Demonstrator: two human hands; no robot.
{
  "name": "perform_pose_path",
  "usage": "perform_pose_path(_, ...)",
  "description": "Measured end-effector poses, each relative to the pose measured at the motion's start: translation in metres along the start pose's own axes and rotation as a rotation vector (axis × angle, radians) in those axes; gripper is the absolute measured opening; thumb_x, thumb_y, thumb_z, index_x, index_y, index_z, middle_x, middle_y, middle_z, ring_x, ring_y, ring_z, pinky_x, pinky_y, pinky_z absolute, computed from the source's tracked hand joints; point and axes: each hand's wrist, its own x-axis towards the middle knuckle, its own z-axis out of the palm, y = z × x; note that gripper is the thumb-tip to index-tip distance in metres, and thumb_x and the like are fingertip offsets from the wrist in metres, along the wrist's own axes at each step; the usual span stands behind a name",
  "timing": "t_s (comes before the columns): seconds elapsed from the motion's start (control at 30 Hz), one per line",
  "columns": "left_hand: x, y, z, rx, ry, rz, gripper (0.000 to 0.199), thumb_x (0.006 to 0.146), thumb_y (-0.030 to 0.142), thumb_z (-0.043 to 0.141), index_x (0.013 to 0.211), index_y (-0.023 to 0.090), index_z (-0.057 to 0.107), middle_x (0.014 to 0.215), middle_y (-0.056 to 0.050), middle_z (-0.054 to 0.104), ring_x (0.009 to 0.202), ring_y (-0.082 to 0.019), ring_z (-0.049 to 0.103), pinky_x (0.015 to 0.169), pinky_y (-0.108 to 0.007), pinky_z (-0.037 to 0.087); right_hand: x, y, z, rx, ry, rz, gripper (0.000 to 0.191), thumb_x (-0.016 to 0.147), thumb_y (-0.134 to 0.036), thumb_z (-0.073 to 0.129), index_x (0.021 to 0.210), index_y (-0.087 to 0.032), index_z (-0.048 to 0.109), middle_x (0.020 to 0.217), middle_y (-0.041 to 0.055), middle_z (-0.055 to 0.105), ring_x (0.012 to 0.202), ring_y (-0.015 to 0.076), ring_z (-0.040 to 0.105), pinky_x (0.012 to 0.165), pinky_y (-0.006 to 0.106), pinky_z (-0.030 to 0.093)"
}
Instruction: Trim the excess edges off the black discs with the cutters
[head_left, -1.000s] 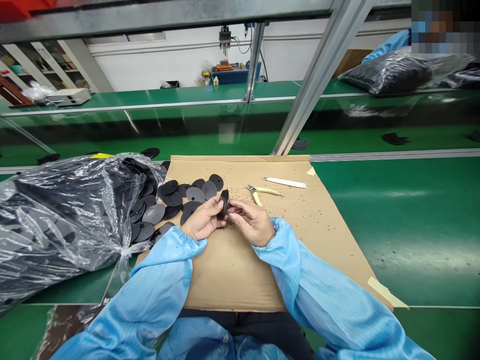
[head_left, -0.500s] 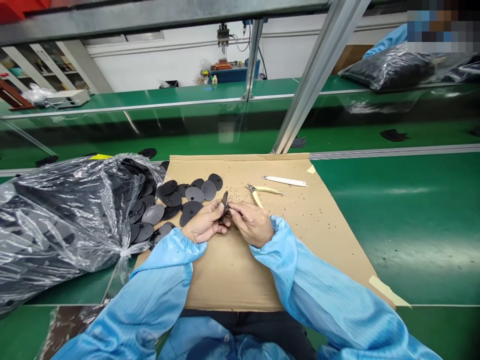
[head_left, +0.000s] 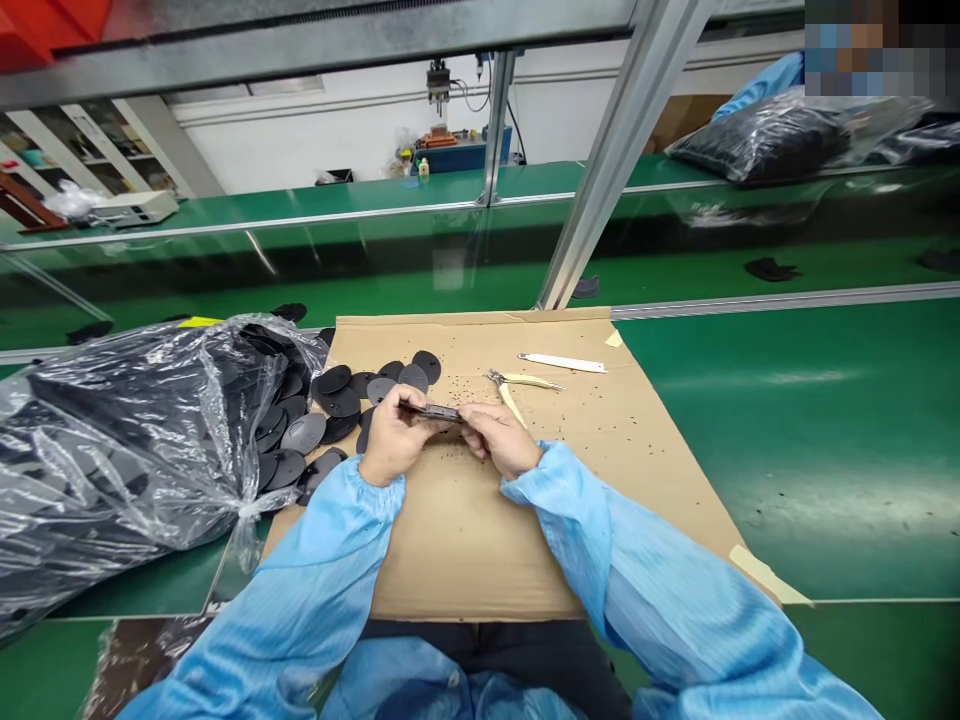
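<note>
Green table (head_left: 810, 420) carries cardboard sheet (head_left: 480, 560), tied clear bag (head_left: 150, 450). On sheet: loose black discs (head_left: 339, 403), yellow-handled pliers (head_left: 529, 380), slim white tool (head_left: 564, 363).

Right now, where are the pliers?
In the head view, the pliers lie on the cardboard slightly right of centre, just beyond the right hand and nearer than the white strip.

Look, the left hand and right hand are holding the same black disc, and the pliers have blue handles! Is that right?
Not quite: the pliers have pale yellow handles, not blue ones, as the head view shows. The left hand and right hand do hold the same black disc.
</note>
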Motion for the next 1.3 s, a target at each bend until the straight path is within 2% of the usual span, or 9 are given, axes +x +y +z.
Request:
perform_pose_path(0.2, -0.003, 0.001, -0.004, 0.349, -0.065, 0.296, 0.019, 0.069, 0.004, 0.065, 0.076, 0.017, 0.053, 0.083, -0.003, 0.059, 0.081, -0.016, 0.059, 0.077, -0.030, 0.048, -0.004, -0.010, 0.000, 0.176, -0.048, 0.186, 0.042, 0.068, -0.034, 0.060, 0.104, -0.012, 0.063, 0.049, -0.0042, 0.053, 0.033, 0.0086, 0.037, 0.029, 0.020, 0.024)
perform_pose_path(0.53, -0.006, 0.004, -0.002, 0.474, -0.101, 0.334, 0.016, 0.069, 0.005, 0.062, 0.076, 0.018, 0.056, 0.085, -0.004, 0.061, 0.080, -0.016, 0.060, 0.076, -0.030, 0.049, 0.000, -0.009, 0.003, 0.224, 0.055, 0.224, 0.038, 0.064, -0.029, 0.062, 0.098, -0.012, 0.064, 0.041, -0.0094, 0.041, 0.031, 0.0052, 0.027, 0.030, 0.018, 0.020)
perform_pose_path(0.63, -0.006, 0.000, 0.000, 0.430, -0.051, 0.177, 0.014, 0.071, 0.013, 0.066, 0.081, 0.018, 0.059, 0.086, -0.005, 0.064, 0.082, -0.017, 0.061, 0.078, -0.030, 0.048, -0.001, -0.011, 0.001, 0.155, 0.062, 0.192, 0.037, 0.068, -0.038, 0.064, 0.096, -0.014, 0.063, 0.045, -0.0088, 0.042, 0.033, 0.0056, 0.028, 0.031, 0.019, 0.021)
perform_pose_path(0.7, -0.004, -0.002, 0.001, 0.298, 0.047, 0.018, 0.022, 0.071, 0.020, 0.071, 0.089, 0.018, 0.060, 0.089, -0.004, 0.064, 0.084, -0.017, 0.061, 0.080, -0.030, 0.048, 0.000, -0.012, -0.004, 0.006, 0.118, 0.067, 0.039, 0.072, -0.046, 0.062, 0.094, -0.015, 0.064, 0.049, -0.0064, 0.046, 0.036, 0.0069, 0.033, 0.034, 0.021, 0.026)
perform_pose_path(0.77, 0.000, 0.000, 0.002, 0.065, 0.141, -0.135, 0.032, 0.070, 0.027, 0.074, 0.097, 0.018, 0.058, 0.094, -0.004, 0.064, 0.087, -0.017, 0.061, 0.079, -0.029, 0.049, 0.003, -0.013, -0.013, -0.215, 0.298, -0.136, 0.040, 0.075, -0.051, 0.061, 0.094, -0.016, 0.066, 0.055, -0.0036, 0.051, 0.043, 0.0091, 0.042, 0.042, 0.023, 0.035)
perform_pose_path(0.87, 0.006, 0.008, 0.001, -0.298, 0.165, -0.390, 0.037, 0.069, 0.032, 0.076, 0.098, 0.018, 0.056, 0.092, -0.003, 0.064, 0.078, -0.014, 0.060, 0.066, -0.025, 0.049, 0.011, -0.011, -0.029, -0.480, 0.569, -0.355, 0.039, 0.078, -0.049, 0.059, 0.095, -0.015, 0.068, 0.063, 0.0003, 0.058, 0.057, 0.0131, 0.051, 0.057, 0.027, 0.044)
perform_pose_path(0.97, 0.008, 0.016, -0.002, -0.511, 0.141, -0.592, 0.033, 0.066, 0.027, 0.078, 0.089, 0.018, 0.056, 0.078, 0.000, 0.061, 0.062, -0.011, 0.056, 0.049, -0.021, 0.043, 0.019, -0.005, -0.041, -0.626, 0.609, -0.435, 0.033, 0.080, -0.043, 0.055, 0.091, -0.015, 0.069, 0.073, 0.0041, 0.063, 0.064, 0.0158, 0.055, 0.066, 0.031, 0.048)
perform_pose_path(1.17, 0.009, 0.015, -0.008, -0.632, 0.114, -0.664, 0.027, 0.065, 0.024, 0.078, 0.079, 0.016, 0.056, 0.071, 0.002, 0.059, 0.057, -0.008, 0.054, 0.046, -0.019, 0.042, 0.020, -0.003, -0.043, -0.787, 0.626, -0.609, 0.026, 0.081, -0.035, 0.055, 0.093, -0.015, 0.068, 0.087, 0.0090, 0.062, 0.080, 0.0205, 0.058, 0.080, 0.038, 0.049)
perform_pose_path(1.3, 0.008, 0.009, -0.003, -0.505, 0.105, -0.589, 0.033, 0.064, 0.030, 0.080, 0.087, 0.016, 0.060, 0.079, -0.001, 0.065, 0.063, -0.011, 0.059, 0.049, -0.021, 0.045, 0.008, -0.008, -0.026, -0.618, 0.408, -0.555, 0.029, 0.086, -0.040, 0.054, 0.101, -0.018, 0.066, 0.090, 0.0080, 0.062, 0.080, 0.0191, 0.058, 0.078, 0.035, 0.050)
